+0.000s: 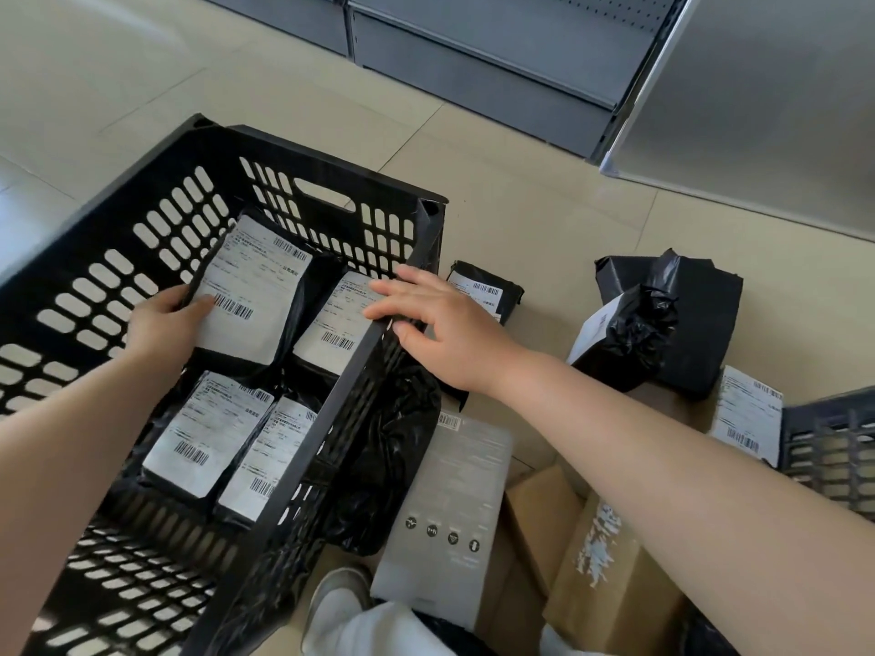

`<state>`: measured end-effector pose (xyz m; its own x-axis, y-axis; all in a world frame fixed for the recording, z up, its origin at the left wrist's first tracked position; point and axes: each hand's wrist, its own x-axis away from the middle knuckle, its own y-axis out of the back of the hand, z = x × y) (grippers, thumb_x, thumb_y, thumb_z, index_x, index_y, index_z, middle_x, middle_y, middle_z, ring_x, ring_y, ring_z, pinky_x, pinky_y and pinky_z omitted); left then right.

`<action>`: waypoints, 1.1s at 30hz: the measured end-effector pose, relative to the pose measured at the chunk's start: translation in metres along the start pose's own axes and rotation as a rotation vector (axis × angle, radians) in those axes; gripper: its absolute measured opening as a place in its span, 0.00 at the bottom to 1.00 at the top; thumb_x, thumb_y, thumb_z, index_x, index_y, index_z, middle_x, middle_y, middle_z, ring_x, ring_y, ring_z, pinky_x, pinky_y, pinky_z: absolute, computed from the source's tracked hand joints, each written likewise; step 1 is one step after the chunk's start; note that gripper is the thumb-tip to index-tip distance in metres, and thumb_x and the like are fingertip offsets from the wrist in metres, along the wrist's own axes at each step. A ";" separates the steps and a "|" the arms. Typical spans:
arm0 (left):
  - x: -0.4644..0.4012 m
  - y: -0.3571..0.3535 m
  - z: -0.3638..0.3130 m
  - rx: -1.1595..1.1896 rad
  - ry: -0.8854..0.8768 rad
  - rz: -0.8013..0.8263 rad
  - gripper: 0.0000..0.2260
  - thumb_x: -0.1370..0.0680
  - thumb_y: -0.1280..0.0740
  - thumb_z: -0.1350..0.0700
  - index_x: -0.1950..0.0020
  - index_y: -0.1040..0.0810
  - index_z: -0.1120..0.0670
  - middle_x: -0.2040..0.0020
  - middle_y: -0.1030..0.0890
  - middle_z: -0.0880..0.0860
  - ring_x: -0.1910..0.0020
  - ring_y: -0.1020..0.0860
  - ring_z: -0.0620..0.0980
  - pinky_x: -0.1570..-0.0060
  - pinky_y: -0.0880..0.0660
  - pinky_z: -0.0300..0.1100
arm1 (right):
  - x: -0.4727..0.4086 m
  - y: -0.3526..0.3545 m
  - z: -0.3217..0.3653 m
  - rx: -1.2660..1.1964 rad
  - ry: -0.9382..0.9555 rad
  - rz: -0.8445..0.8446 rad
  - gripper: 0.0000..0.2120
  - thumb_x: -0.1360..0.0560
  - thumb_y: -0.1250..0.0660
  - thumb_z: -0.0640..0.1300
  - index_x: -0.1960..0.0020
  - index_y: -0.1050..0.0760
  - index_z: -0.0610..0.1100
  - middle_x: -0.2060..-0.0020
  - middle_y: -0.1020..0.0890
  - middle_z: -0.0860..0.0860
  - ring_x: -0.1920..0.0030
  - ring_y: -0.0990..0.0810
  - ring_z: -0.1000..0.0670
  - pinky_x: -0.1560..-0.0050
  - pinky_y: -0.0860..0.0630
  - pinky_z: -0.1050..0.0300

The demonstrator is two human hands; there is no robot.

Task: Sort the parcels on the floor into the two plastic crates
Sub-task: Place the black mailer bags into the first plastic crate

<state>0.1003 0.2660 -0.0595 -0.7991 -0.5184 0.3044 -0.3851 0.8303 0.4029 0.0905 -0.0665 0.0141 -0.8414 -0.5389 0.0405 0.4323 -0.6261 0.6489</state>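
Parcel (251,295) pinched by left hand (163,324) | right hand (440,324) fingers spread on crate (331,395) rim | second crate (833,447) cut off

The black crate (156,258) is open from above; four labelled parcels (255,295) cover its middle floor. At right, piled parcels (663,324) and cardboard boxes (601,575) crowd the floor; upper-left tiles (118,63) lie bare.

Floor (544,215): beige tiles.
Left: black crate (118,258).
Right edge: second crate (833,447).
Between: black bagged parcels (672,319), grey flat parcel (450,504), cardboard boxes (611,580).
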 end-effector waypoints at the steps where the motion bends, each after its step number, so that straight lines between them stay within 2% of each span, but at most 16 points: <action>1: -0.002 -0.004 0.000 -0.024 -0.003 -0.006 0.11 0.21 0.33 0.52 0.38 0.20 0.49 0.48 0.18 0.50 0.52 0.20 0.51 0.50 0.24 0.44 | 0.001 -0.001 0.000 -0.005 -0.004 -0.003 0.17 0.19 0.39 0.39 0.36 0.21 0.53 0.27 0.29 0.59 0.22 0.45 0.59 0.25 0.46 0.58; 6: -0.010 -0.031 -0.004 -0.078 0.058 -0.014 0.14 0.19 0.34 0.51 0.34 0.23 0.49 0.44 0.19 0.51 0.49 0.21 0.53 0.48 0.23 0.47 | 0.003 -0.001 0.001 0.005 -0.009 -0.001 0.16 0.19 0.38 0.40 0.35 0.22 0.53 0.26 0.30 0.59 0.22 0.47 0.60 0.27 0.48 0.59; 10: -0.014 -0.043 0.022 -0.322 0.137 -0.011 0.19 0.22 0.36 0.47 0.31 0.25 0.47 0.41 0.19 0.55 0.44 0.22 0.59 0.41 0.23 0.55 | 0.003 -0.003 0.001 -0.012 -0.015 -0.016 0.17 0.20 0.38 0.39 0.36 0.22 0.54 0.26 0.30 0.59 0.22 0.46 0.60 0.26 0.48 0.59; 15: -0.011 -0.059 0.031 -0.401 0.173 0.001 0.27 0.22 0.35 0.53 0.23 0.38 0.50 0.35 0.24 0.59 0.37 0.26 0.64 0.38 0.27 0.59 | 0.003 -0.004 0.001 -0.029 -0.016 -0.025 0.17 0.20 0.38 0.39 0.36 0.22 0.54 0.26 0.31 0.59 0.22 0.47 0.59 0.24 0.45 0.54; 17: -0.012 -0.064 0.032 -0.432 0.151 0.004 0.28 0.22 0.35 0.52 0.23 0.39 0.49 0.34 0.24 0.60 0.36 0.28 0.64 0.36 0.28 0.59 | 0.004 -0.005 0.001 -0.031 -0.019 -0.029 0.17 0.20 0.38 0.39 0.36 0.22 0.54 0.26 0.31 0.60 0.22 0.47 0.60 0.24 0.44 0.54; 20: -0.015 -0.072 0.035 -0.582 0.119 0.012 0.29 0.22 0.35 0.47 0.22 0.39 0.46 0.27 0.32 0.60 0.30 0.35 0.65 0.31 0.35 0.58 | 0.004 -0.007 0.001 -0.031 -0.021 -0.044 0.17 0.20 0.38 0.38 0.37 0.22 0.54 0.26 0.31 0.61 0.24 0.48 0.64 0.25 0.41 0.54; 22: -0.015 -0.078 0.035 -0.590 0.143 -0.009 0.28 0.21 0.35 0.47 0.22 0.39 0.44 0.26 0.38 0.59 0.28 0.39 0.64 0.30 0.38 0.58 | 0.005 -0.007 0.002 -0.032 -0.024 -0.042 0.17 0.20 0.38 0.38 0.37 0.22 0.54 0.26 0.31 0.61 0.23 0.48 0.63 0.26 0.43 0.57; 27: -0.024 -0.081 0.034 -0.547 0.139 -0.020 0.30 0.22 0.33 0.48 0.22 0.40 0.44 0.27 0.40 0.60 0.31 0.35 0.65 0.32 0.33 0.62 | 0.005 -0.007 0.002 -0.028 -0.026 -0.040 0.17 0.20 0.38 0.38 0.37 0.22 0.54 0.26 0.31 0.61 0.22 0.48 0.61 0.28 0.47 0.60; 31: -0.029 -0.081 0.031 -0.553 0.132 -0.024 0.33 0.22 0.32 0.49 0.21 0.43 0.52 0.27 0.36 0.63 0.31 0.33 0.67 0.33 0.33 0.63 | 0.005 -0.008 0.001 -0.032 -0.016 -0.037 0.17 0.20 0.38 0.38 0.36 0.22 0.54 0.26 0.32 0.61 0.22 0.48 0.60 0.29 0.46 0.60; 33: -0.030 -0.080 0.030 -0.554 0.127 -0.014 0.33 0.23 0.32 0.49 0.22 0.43 0.53 0.28 0.33 0.63 0.32 0.32 0.67 0.34 0.32 0.63 | 0.005 -0.008 0.001 -0.027 -0.017 -0.032 0.17 0.20 0.38 0.38 0.36 0.23 0.54 0.26 0.32 0.61 0.22 0.48 0.61 0.30 0.47 0.63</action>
<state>0.1413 0.2217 -0.1268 -0.7204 -0.5778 0.3835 -0.0683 0.6095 0.7899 0.0829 -0.0636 0.0101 -0.8602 -0.5088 0.0332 0.4135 -0.6581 0.6293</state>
